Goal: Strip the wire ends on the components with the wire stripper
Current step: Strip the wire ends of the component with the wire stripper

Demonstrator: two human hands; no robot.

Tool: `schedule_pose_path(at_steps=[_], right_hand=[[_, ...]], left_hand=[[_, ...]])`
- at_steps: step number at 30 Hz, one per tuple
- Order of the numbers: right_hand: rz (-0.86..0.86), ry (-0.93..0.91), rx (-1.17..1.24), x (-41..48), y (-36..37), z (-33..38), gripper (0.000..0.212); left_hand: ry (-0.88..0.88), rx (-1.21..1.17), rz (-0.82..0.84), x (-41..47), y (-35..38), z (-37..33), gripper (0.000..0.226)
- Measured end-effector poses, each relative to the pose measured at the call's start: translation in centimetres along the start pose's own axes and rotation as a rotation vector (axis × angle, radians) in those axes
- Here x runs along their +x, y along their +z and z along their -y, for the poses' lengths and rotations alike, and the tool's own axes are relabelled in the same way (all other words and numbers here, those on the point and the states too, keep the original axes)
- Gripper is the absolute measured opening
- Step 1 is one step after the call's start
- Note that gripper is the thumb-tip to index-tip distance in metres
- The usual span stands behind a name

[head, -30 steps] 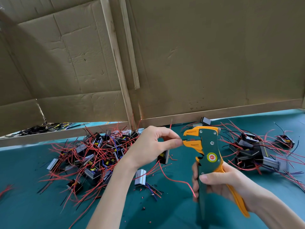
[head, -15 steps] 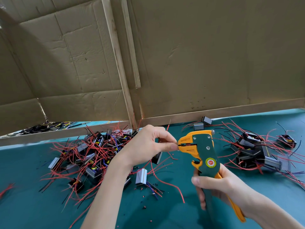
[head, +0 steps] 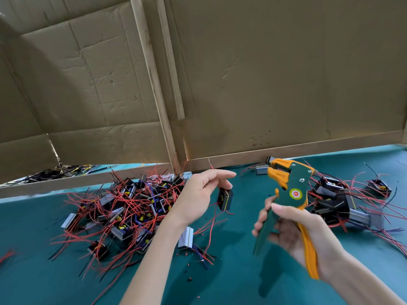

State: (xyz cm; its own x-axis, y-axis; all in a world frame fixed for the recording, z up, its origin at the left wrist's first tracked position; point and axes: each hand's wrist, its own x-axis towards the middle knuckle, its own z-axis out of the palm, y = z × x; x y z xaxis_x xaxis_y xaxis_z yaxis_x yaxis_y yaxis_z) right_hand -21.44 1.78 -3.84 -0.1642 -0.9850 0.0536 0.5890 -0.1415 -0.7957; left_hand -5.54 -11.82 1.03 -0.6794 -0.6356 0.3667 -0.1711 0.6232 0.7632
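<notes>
Pulling away, had the wire stripper [head: 295, 186] let go?

Yes. The right hand [head: 293, 227] gripped it, apart from the fingers of the left hand [head: 198, 194]. They had spread; the component [head: 225, 199] hung just under them. Held? Couldn't tell. That end seemed done.

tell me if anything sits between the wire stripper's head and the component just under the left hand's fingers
Nothing visible does. The wire stripper, gripped by the right hand, points its orange head toward the component below the left hand. Only open air over the green mat separates them.
</notes>
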Motion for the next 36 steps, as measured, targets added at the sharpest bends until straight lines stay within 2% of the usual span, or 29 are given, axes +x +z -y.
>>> schedule_pose_path(at_steps=[4, 8, 10, 13, 17, 21, 36], right_hand=[[-0.027, -0.028, -0.001, 0.2, -0.8, 0.8, 0.010], [0.044, 0.078, -0.106, 0.6, -1.4, 1.0, 0.021], [0.103, 0.130, -0.153, 0.5, -1.5, 0.8, 0.035], [0.151, 0.181, -0.198, 0.4, -1.2, 0.4, 0.044], [0.206, 0.195, -0.228, 0.1, -0.6, 0.5, 0.026], [0.250, 0.194, -0.243, 0.0, -0.4, 0.5, 0.021], [0.273, 0.196, -0.389, -0.4, -1.1, 0.3, 0.033]], left_hand=[[0.023, -0.194, -0.085, -0.1, 0.3, -0.2, 0.035], [-0.001, -0.228, -0.057, -0.2, -0.2, -1.0, 0.014], [0.007, -0.202, -0.007, -0.2, -0.5, -1.5, 0.005], [0.022, -0.146, 0.041, -0.4, -0.9, -2.0, 0.008], [0.017, -0.121, 0.084, -0.5, -0.9, -2.2, 0.007], [0.006, -0.103, 0.128, -0.4, -0.7, -2.3, 0.007], [-0.032, -0.081, 0.219, -1.0, -1.7, -3.1, 0.008]])
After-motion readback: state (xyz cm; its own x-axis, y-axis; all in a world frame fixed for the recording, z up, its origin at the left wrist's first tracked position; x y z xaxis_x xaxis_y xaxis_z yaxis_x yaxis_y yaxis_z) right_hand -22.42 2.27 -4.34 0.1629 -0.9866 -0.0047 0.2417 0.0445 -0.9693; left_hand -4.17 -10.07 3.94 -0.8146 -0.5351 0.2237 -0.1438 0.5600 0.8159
